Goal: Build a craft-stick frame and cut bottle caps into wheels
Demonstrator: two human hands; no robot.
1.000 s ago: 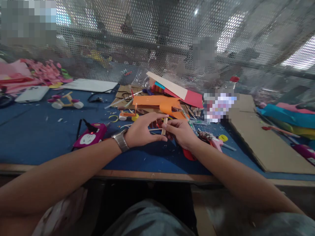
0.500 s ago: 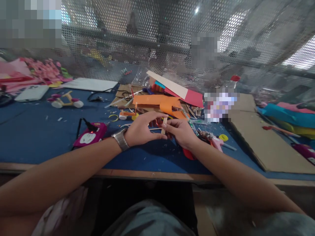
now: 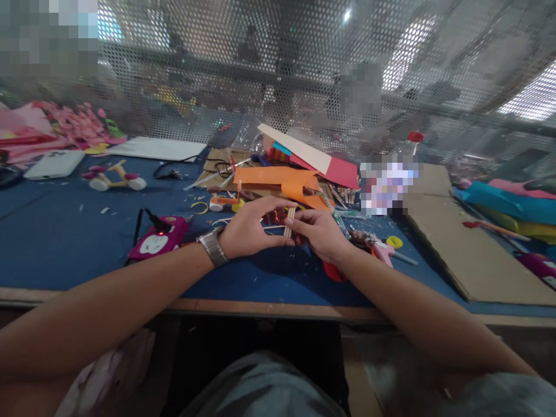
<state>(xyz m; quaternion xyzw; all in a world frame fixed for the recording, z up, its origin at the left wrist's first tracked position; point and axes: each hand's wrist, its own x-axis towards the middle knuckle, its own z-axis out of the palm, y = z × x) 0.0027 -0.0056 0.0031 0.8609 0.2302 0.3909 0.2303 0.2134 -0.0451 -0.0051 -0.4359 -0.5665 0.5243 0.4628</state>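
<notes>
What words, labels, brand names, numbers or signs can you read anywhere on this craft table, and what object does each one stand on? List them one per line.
No text here can be read.
Bottle: its label is blurred out, unreadable.
White slab at far left: a dark mark on top, too small to tell.
Pink device: a white face-like picture, no letters.
Wooden sticks held between left hand and right hand: no print visible.

Over a blue worktable (image 3: 65,243), the left hand (image 3: 247,229) and right hand (image 3: 324,234) pinch a small bundle of wooden sticks (image 3: 289,222) between their fingertips, held nearly upright. A wristwatch (image 3: 212,248) sits on the left wrist. Orange paper (image 3: 282,179) lies just behind, a pink device (image 3: 158,243) to the left, cardboard (image 3: 469,249) to the right.
</notes>
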